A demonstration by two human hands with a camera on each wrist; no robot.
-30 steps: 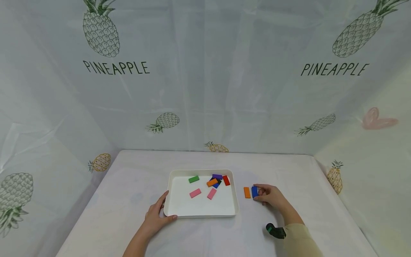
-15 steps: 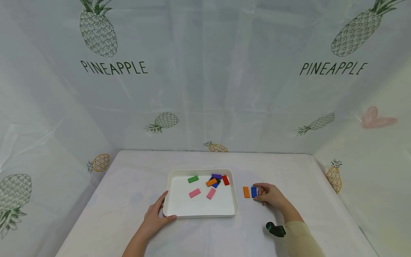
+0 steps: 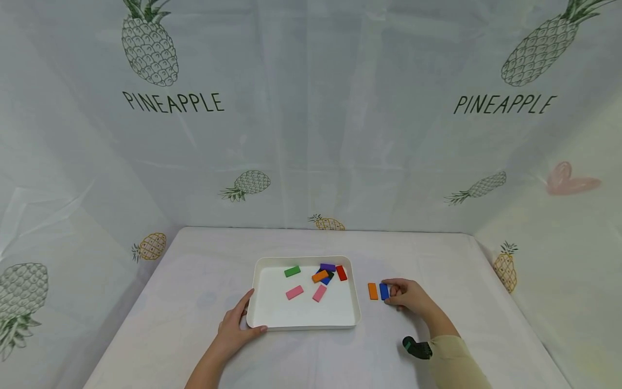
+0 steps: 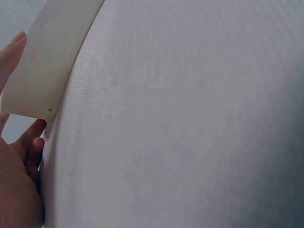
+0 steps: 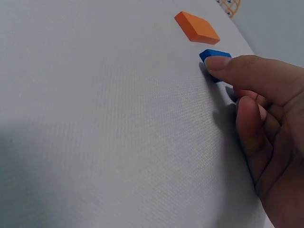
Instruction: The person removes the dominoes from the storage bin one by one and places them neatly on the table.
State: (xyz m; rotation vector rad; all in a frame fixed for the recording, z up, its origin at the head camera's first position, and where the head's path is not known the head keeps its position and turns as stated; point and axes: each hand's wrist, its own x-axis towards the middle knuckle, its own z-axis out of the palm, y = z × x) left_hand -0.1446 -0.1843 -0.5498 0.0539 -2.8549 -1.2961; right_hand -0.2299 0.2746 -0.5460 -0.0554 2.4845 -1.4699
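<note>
My right hand (image 3: 410,297) pinches a blue domino block (image 5: 214,53) by its two short ends, thumb at the near end and forefinger at the far end. The block lies flat on the white-covered table, parallel to an orange domino block (image 3: 372,291) on its left, a narrow gap apart. My left hand (image 3: 234,328) holds the near left corner of a white tray (image 3: 311,319), thumb on the front wall (image 4: 52,57) and forefinger along the left side. The other left fingers are partly hidden by the tray in the left wrist view.
Inside the tray lie a green block (image 3: 292,271), a red block (image 3: 342,273), two pink blocks (image 3: 294,293) and a small overlapping pile with a purple block (image 3: 328,267) and an orange block (image 3: 320,276) on it. A pineapple-print curtain (image 3: 311,135) stands behind the table.
The blue domino block seems turned very slightly, its far end leaning left with my right forefinger. My left hand and the tray stay as they were.
</note>
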